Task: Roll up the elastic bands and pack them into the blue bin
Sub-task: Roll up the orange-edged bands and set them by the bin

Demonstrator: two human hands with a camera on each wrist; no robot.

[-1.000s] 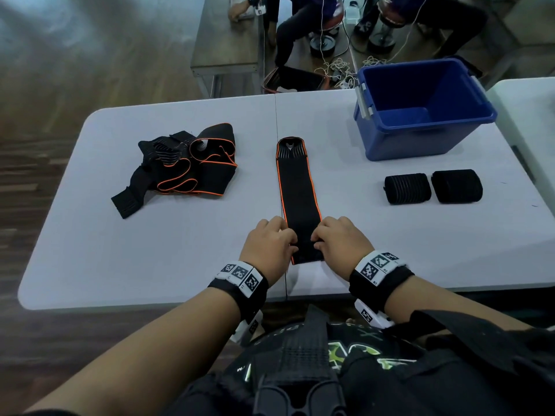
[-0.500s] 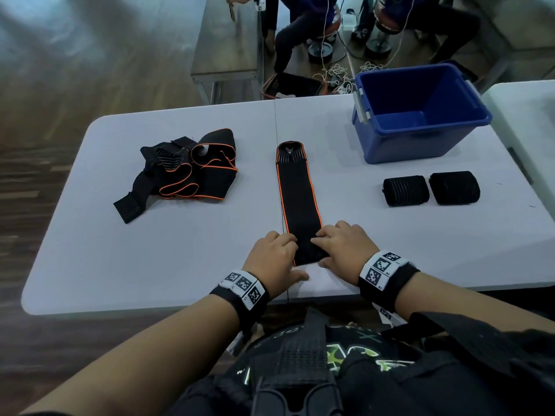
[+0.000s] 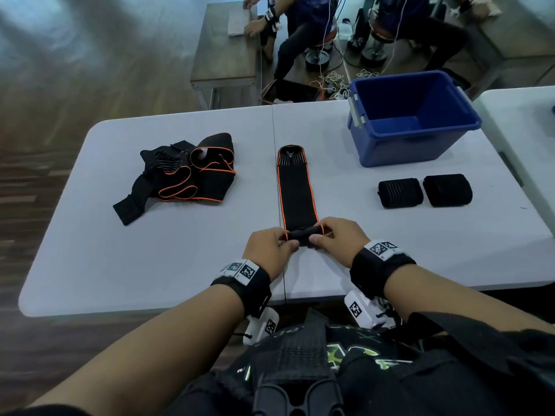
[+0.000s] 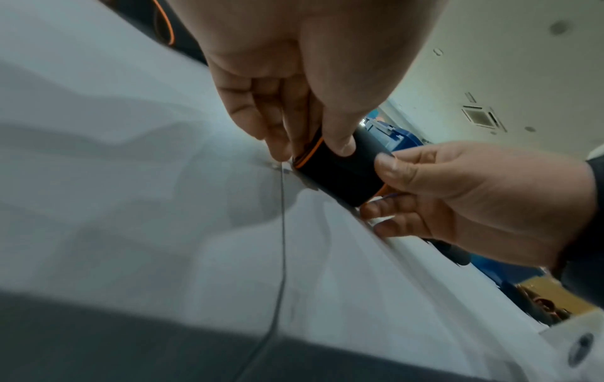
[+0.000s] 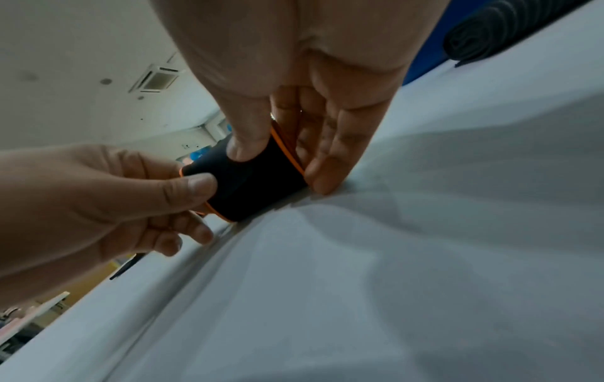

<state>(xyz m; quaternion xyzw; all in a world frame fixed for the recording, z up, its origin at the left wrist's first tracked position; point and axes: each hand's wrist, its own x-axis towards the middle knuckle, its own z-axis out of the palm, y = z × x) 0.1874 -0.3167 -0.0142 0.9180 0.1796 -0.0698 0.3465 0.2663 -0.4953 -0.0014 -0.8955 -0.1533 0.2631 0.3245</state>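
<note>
From the head view I count one elastic band (image 3: pixel 295 187) laid flat along the middle of the white counter (image 3: pixel 90 250), black with orange edging, its near end rolled into a short tube. My left hand (image 3: pixel 268 252) and right hand (image 3: pixel 339 240) each pinch one end of that roll. Two finished black rolls (image 3: pixel 401 193) lie side by side at the right, near the blue bin (image 3: pixel 413 120), which stands at the far right corner. One tangled heap of bands (image 3: pixel 183 174) sits at the left. The wrist straps carry square coded tags; I can read no writing.

Left wrist view: thumb and fingers (image 4: pixel 338 139) grip the roll's orange-edged end, with the fingertips down on the counter.

Right wrist view: my thumb presses the roll's top and my fingers (image 5: pixel 323 165) cup its end.
</note>
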